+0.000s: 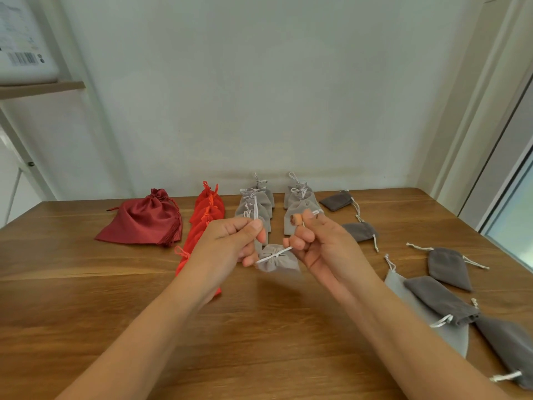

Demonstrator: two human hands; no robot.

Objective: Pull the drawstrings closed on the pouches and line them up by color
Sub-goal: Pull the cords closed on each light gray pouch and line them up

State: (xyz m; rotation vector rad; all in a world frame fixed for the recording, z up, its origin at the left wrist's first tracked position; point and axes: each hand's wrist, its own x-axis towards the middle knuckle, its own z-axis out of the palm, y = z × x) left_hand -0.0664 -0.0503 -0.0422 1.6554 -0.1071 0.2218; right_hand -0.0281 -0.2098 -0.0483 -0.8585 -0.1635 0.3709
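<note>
We hold a small light grey pouch [278,262] above the middle of the table [86,313]. Our left hand [233,238] and right hand [320,243] are apart, each pinching its white drawstring [275,254]. Toward the far edge, red pouches [206,209] and grey rows [300,209] line up. Dark grey pouches [450,267] lie loose near the right edge.

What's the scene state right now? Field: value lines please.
left hand: pinches one end of the drawstring
right hand: grips the other end
held: light grey pouch, mouth gathered, between both hands
lined up at far edge: dark red pouch, red row, light grey rows
loose: dark grey pouches, scattered at right
surface: wooden table
</note>
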